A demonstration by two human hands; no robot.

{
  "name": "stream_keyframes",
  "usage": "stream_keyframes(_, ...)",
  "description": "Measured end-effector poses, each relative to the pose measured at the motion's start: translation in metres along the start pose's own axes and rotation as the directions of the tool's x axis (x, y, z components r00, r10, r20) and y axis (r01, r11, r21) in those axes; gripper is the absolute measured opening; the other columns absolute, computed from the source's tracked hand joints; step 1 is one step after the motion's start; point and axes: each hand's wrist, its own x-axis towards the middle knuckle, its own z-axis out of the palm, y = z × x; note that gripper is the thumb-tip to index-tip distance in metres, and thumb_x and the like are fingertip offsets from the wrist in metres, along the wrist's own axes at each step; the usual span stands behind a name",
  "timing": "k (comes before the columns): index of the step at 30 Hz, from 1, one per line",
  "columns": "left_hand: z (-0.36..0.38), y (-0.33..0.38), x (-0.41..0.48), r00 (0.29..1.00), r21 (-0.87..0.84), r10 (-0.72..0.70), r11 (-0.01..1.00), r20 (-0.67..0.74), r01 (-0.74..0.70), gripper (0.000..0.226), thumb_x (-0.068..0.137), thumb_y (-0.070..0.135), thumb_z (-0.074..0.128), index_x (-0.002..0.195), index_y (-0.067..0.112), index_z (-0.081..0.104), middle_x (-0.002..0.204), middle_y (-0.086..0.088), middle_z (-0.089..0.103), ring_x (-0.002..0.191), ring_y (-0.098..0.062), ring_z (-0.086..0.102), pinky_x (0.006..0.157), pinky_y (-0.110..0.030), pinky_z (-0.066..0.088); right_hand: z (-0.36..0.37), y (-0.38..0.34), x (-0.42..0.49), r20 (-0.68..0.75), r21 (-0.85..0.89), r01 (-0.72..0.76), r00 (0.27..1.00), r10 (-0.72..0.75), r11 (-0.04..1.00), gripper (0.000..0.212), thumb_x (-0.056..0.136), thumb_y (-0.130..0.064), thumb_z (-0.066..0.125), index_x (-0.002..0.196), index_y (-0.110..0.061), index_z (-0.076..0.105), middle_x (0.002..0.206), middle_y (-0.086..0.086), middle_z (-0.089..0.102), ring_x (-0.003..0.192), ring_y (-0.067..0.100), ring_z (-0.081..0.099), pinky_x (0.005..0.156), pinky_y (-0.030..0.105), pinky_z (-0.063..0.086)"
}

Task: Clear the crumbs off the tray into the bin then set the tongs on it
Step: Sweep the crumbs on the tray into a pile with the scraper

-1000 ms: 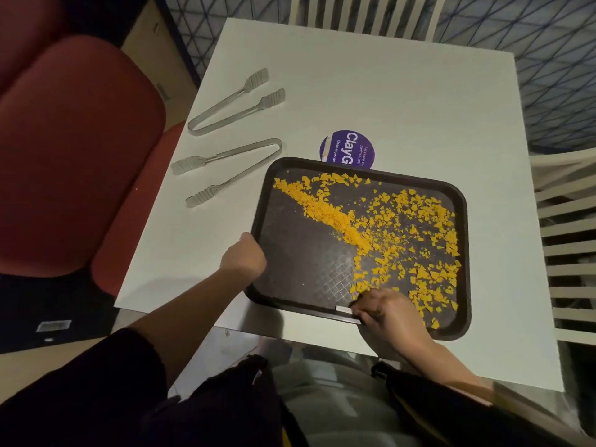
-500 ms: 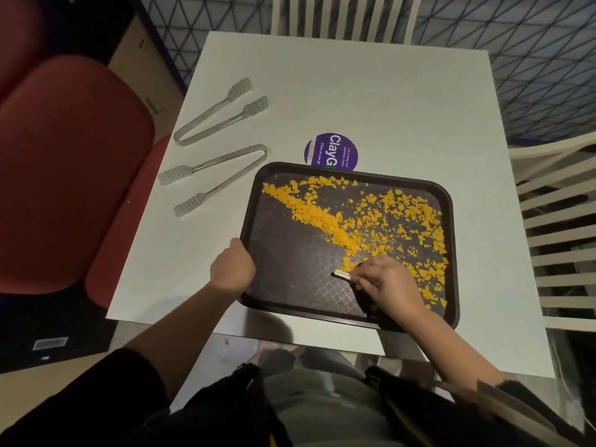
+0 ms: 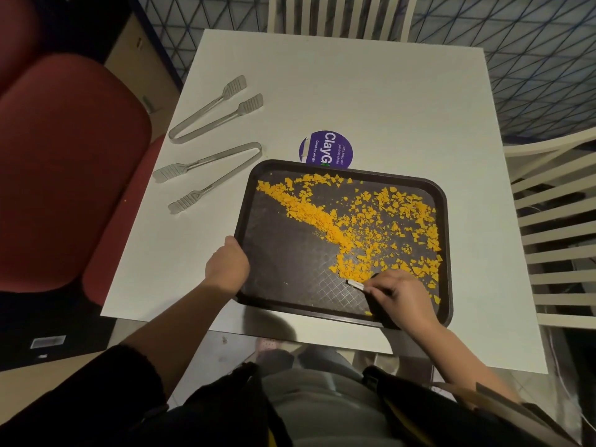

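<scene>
A dark brown tray (image 3: 277,279) lies near the front edge of the white table (image 3: 371,101). Yellow-orange crumbs (image 3: 361,221) cover its far and right parts, with a denser ridge running diagonally from the far-left corner. My left hand (image 3: 227,265) grips the tray's left rim. My right hand (image 3: 404,293) rests on the tray's near right part and holds a small flat scraper (image 3: 355,284) against the edge of the crumbs. Two metal tongs lie on the table left of the tray, one pair (image 3: 206,175) nearer, the other (image 3: 216,109) farther back. No bin is in view.
A round purple sticker (image 3: 325,150) sits on the table just behind the tray. A red upholstered seat (image 3: 71,175) stands at the left. White slatted chairs stand behind the table (image 3: 338,14) and to the right (image 3: 558,227).
My right hand with the scraper moved from the tray's front rim up into the crumbs, then settled slightly rightward. The near middle of the tray now shows bare. My left hand stays on the rim.
</scene>
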Motion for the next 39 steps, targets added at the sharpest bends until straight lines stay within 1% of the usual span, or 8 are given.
stream_keyframes(4, 0.000, 0.000, 0.000, 1.000, 0.007, 0.004, 1.000, -0.001, -0.004, 0.029, 0.098, 0.011, 0.040, 0.127, 0.005, 0.041, 0.122, -0.019, 0.058, 0.108, -0.035, 0.061, 0.087, -0.039, 0.049, -0.003, 0.005, -0.007, 0.180, 0.043, 0.021, 0.983, -0.029, 0.999, 0.007, 0.078, -0.019, 0.074, 0.081, -0.025, 0.076, 0.083, -0.011, 0.071, 0.081, 0.007, 0.057, 0.071, 0.020, 0.045)
stream_keyframes(7, 0.001, 0.000, 0.000, 1.000, 0.010, 0.005, 1.000, 0.000, -0.005, 0.029, 0.098, 0.011, 0.042, 0.126, 0.005, 0.040, 0.122, -0.018, 0.058, 0.108, -0.035, 0.061, 0.086, -0.039, 0.049, 0.001, 0.013, -0.017, 0.269, 0.034, 0.041, 0.962, -0.049, 0.999, 0.007, 0.079, -0.020, 0.072, 0.078, -0.027, 0.075, 0.080, -0.013, 0.070, 0.081, 0.006, 0.058, 0.069, 0.024, 0.049)
stream_keyframes(10, 0.002, 0.000, 0.001, 1.000, 0.015, 0.004, 1.000, 0.005, -0.004, 0.029, 0.097, 0.010, 0.043, 0.126, 0.006, 0.040, 0.121, -0.018, 0.058, 0.107, -0.036, 0.061, 0.086, -0.039, 0.049, 0.003, 0.016, -0.017, 0.247, 0.012, 0.094, 0.964, -0.094, 0.995, 0.006, 0.079, -0.021, 0.072, 0.080, -0.026, 0.074, 0.080, -0.013, 0.070, 0.080, 0.007, 0.058, 0.067, 0.026, 0.050)
stream_keyframes(14, 0.002, -0.001, 0.003, 1.000, 0.019, 0.008, 1.000, 0.006, -0.008, 0.027, 0.098, 0.012, 0.040, 0.124, 0.005, 0.040, 0.119, -0.020, 0.059, 0.107, -0.037, 0.060, 0.084, -0.041, 0.048, -0.007, 0.018, -0.011, 0.084, -0.018, 0.099, 0.992, -0.097, 0.995, 0.010, 0.073, -0.013, 0.077, 0.080, -0.021, 0.075, 0.079, -0.006, 0.072, 0.077, 0.016, 0.060, 0.066, 0.030, 0.049)
stream_keyframes(20, 0.003, -0.001, 0.005, 1.000, 0.033, -0.002, 0.999, 0.016, 0.001, 0.030, 0.097, 0.011, 0.043, 0.126, 0.005, 0.039, 0.119, -0.019, 0.059, 0.106, -0.036, 0.061, 0.084, -0.040, 0.048, -0.004, 0.023, -0.019, 0.306, 0.028, 0.080, 0.948, -0.085, 0.996, 0.010, 0.078, -0.018, 0.072, 0.077, -0.027, 0.074, 0.080, -0.014, 0.070, 0.079, 0.001, 0.059, 0.070, 0.027, 0.052)
stream_keyframes(25, 0.006, -0.003, 0.007, 1.000, 0.029, 0.007, 1.000, 0.007, -0.008, 0.029, 0.098, 0.012, 0.039, 0.126, 0.005, 0.039, 0.118, -0.019, 0.060, 0.106, -0.036, 0.061, 0.084, -0.041, 0.049, -0.003, 0.027, -0.014, 0.162, 0.006, 0.070, 0.984, -0.070, 0.998, 0.008, 0.077, -0.017, 0.074, 0.080, -0.024, 0.074, 0.079, -0.009, 0.071, 0.078, 0.011, 0.059, 0.067, 0.032, 0.053)
stream_keyframes(31, 0.004, -0.001, 0.008, 1.000, 0.024, -0.011, 1.000, 0.020, 0.011, 0.030, 0.098, 0.014, 0.040, 0.127, 0.006, 0.039, 0.118, -0.019, 0.060, 0.106, -0.037, 0.061, 0.085, -0.042, 0.049, -0.010, 0.023, 0.018, -0.030, -0.071, -0.002, 1.000, 0.000, 0.998, 0.007, 0.078, -0.020, 0.073, 0.085, -0.022, 0.075, 0.086, -0.005, 0.072, 0.083, 0.016, 0.060, 0.071, 0.029, 0.046)
stream_keyframes(39, 0.005, -0.001, 0.008, 1.000, 0.025, -0.024, 0.999, 0.019, 0.024, 0.029, 0.099, 0.014, 0.039, 0.127, 0.007, 0.039, 0.119, -0.018, 0.059, 0.107, -0.036, 0.060, 0.083, -0.040, 0.048, 0.012, -0.009, -0.001, 0.130, 0.015, 0.187, 0.974, -0.188, 0.982, 0.005, 0.078, -0.022, 0.073, 0.083, -0.023, 0.075, 0.081, -0.008, 0.072, 0.079, 0.012, 0.062, 0.071, 0.032, 0.054)
